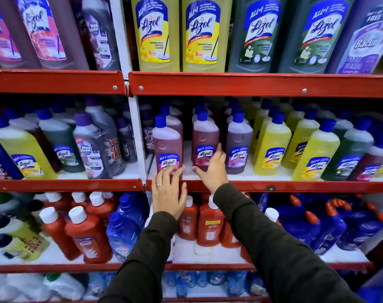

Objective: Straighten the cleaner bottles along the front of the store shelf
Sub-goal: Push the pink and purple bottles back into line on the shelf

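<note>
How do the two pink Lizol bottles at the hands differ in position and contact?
The left pink bottle stands nearer the shelf's front edge; the right pink bottle sits farther back. The left hand lies open with fingertips at the left bottle's base, while the right hand spreads thumb and fingers around the right bottle's lower body. Both stand upright with blue caps, labels facing out.

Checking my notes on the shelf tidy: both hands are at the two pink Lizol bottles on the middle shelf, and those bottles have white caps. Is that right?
Not quite: the caps are blue, not white, as the head view shows. The rest holds: the left hand is at the left pink Lizol bottle and the right hand at the right pink Lizol bottle, on the middle shelf.
</note>
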`<state>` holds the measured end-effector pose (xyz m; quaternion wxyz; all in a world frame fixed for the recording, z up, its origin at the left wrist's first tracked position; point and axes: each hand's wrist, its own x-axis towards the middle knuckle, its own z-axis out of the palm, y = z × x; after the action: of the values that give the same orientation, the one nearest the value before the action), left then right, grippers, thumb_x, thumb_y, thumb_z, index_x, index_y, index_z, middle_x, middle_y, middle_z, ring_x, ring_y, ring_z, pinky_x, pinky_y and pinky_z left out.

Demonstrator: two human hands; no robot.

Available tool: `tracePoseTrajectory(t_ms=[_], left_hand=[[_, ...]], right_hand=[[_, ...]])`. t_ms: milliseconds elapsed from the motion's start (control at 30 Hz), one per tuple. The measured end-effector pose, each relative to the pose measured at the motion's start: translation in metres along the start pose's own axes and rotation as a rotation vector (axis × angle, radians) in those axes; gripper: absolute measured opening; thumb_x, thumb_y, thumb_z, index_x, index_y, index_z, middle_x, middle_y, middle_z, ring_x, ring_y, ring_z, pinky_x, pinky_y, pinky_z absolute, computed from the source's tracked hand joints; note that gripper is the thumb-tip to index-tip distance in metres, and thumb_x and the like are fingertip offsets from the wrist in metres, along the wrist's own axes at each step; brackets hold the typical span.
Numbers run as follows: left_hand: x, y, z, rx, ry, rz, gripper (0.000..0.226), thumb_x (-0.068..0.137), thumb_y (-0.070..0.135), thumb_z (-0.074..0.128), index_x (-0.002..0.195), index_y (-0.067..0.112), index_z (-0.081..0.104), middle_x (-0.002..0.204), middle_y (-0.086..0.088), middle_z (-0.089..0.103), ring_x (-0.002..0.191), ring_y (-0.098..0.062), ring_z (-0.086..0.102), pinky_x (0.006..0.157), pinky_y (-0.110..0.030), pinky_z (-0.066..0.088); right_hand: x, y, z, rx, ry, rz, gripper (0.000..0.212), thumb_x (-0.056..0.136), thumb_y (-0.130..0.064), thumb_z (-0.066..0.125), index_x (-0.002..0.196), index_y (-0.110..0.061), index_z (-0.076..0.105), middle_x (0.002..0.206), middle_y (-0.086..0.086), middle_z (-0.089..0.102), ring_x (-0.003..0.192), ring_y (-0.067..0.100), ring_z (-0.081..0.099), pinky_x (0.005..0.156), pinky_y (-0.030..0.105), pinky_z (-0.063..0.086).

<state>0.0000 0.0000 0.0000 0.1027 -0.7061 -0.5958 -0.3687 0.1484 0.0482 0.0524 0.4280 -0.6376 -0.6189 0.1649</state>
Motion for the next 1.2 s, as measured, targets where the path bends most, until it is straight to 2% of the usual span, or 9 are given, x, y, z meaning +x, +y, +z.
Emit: tracePoseTrajectory(t_ms=[133, 233, 367, 567, 867, 1000, 1100, 1200], left_hand=[[-0.005, -0.015, 0.006, 0.082, -0.087, 0.02, 0.034, 0.091, 0.033, 0.049, 0.12, 0.019, 0.06, 0.12, -0.01, 0.061, 0.112, -0.03, 0.052, 0.104, -0.051, 0.043], [-0.007, -0.023, 0.007, 0.076, -0.122, 0.056, 0.038, 0.091, 0.033, 0.049, 0.126, 0.021, 0.057, 0.122, -0.009, 0.059, 0.115, -0.029, 0.051, 0.106, -0.052, 0.042], [-0.01, -0.026, 0.009, 0.071, -0.137, 0.058, 0.042, 0.091, 0.034, 0.05, 0.131, 0.023, 0.054, 0.126, -0.009, 0.058, 0.119, -0.029, 0.05, 0.111, -0.052, 0.037], [-0.011, -0.023, 0.012, 0.069, -0.126, 0.049, 0.042, 0.091, 0.035, 0.051, 0.131, 0.023, 0.053, 0.126, -0.009, 0.057, 0.121, -0.029, 0.049, 0.114, -0.051, 0.033], [-0.011, -0.016, 0.018, 0.071, -0.101, -0.014, 0.036, 0.089, 0.03, 0.057, 0.122, 0.017, 0.058, 0.121, -0.012, 0.06, 0.119, -0.031, 0.052, 0.113, -0.052, 0.034], [-0.01, -0.014, 0.018, 0.096, -0.098, -0.016, 0.036, 0.087, 0.028, 0.059, 0.121, 0.016, 0.059, 0.12, -0.013, 0.06, 0.117, -0.033, 0.053, 0.112, -0.052, 0.034], [-0.009, -0.012, 0.018, 0.102, -0.094, -0.031, 0.036, 0.087, 0.028, 0.06, 0.12, 0.015, 0.059, 0.122, -0.014, 0.06, 0.119, -0.033, 0.053, 0.113, -0.052, 0.033], [-0.009, -0.01, 0.018, 0.113, -0.097, -0.047, 0.035, 0.086, 0.028, 0.06, 0.119, 0.014, 0.059, 0.121, -0.015, 0.06, 0.118, -0.034, 0.053, 0.113, -0.052, 0.035]], right_hand=[[0.014, -0.008, 0.009, 0.079, 0.049, 0.155, 0.112, 0.078, -0.028, 0.088, 0.159, 0.001, 0.016, 0.149, 0.029, 0.04, 0.138, 0.045, 0.048, 0.118, 0.051, 0.041], [0.022, -0.012, 0.016, 0.137, 0.114, 0.218, 0.105, 0.075, -0.036, 0.089, 0.151, 0.001, 0.028, 0.144, 0.028, 0.046, 0.13, 0.048, 0.053, 0.113, 0.056, 0.044], [0.029, -0.015, 0.018, 0.127, 0.127, 0.232, 0.097, 0.079, -0.041, 0.086, 0.147, -0.001, 0.029, 0.142, 0.025, 0.05, 0.127, 0.045, 0.058, 0.108, 0.052, 0.05], [0.021, -0.011, 0.013, -0.004, 0.101, 0.179, 0.091, 0.081, -0.048, 0.081, 0.143, -0.003, 0.031, 0.136, 0.022, 0.057, 0.118, 0.042, 0.066, 0.099, 0.049, 0.055], [-0.012, -0.003, 0.003, -0.04, 0.078, 0.092, 0.087, 0.08, -0.058, 0.078, 0.137, -0.009, 0.035, 0.131, 0.016, 0.063, 0.114, 0.034, 0.069, 0.091, 0.04, 0.058], [-0.015, -0.001, -0.001, -0.039, 0.069, 0.066, 0.089, 0.08, -0.059, 0.077, 0.14, -0.01, 0.034, 0.131, 0.014, 0.063, 0.115, 0.03, 0.069, 0.091, 0.039, 0.061], [-0.015, 0.002, -0.004, 0.001, 0.045, 0.069, 0.092, 0.078, -0.062, 0.078, 0.142, -0.01, 0.038, 0.131, 0.013, 0.065, 0.115, 0.028, 0.069, 0.093, 0.04, 0.062], [-0.017, 0.011, -0.012, 0.197, 0.065, 0.059, 0.089, 0.077, -0.065, 0.077, 0.142, -0.015, 0.044, 0.135, 0.007, 0.065, 0.117, 0.02, 0.066, 0.1, 0.038, 0.059]])
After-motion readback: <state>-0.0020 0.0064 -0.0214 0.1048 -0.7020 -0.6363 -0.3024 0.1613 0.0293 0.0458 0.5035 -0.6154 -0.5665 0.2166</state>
